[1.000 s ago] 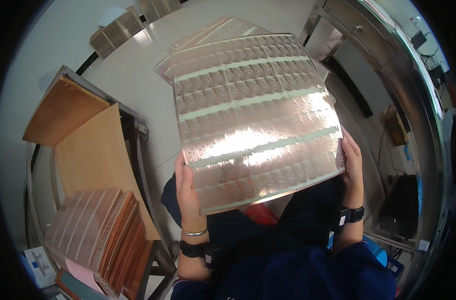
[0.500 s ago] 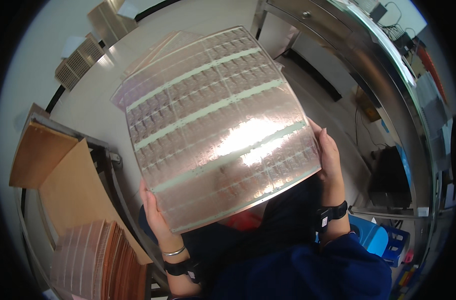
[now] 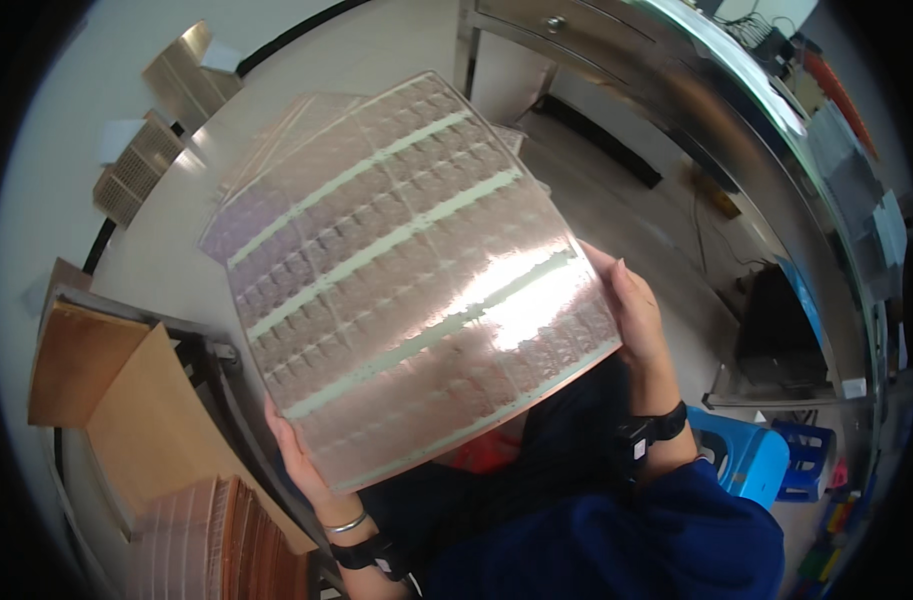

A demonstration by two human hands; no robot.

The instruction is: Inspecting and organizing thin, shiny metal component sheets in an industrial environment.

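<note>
Copper-toned circuit-board panel [image 3: 366,320], rectangular, glossy: rows of fine repeated relief, divided by pale green bands; white glare toward the right edge. Location: held aslant above the dark trousers [image 3: 576,425]. Left hand [image 3: 298,458] grips the near left corner; right hand [image 3: 631,308] grips the right edge. Similar panels [image 3: 291,126] show beyond the far edge.

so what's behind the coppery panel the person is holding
Past the coppery panel's far edge, parts of other panels stick out; by its near edge, dark trousers and something red show. Whatever else lies behind is covered.
</note>
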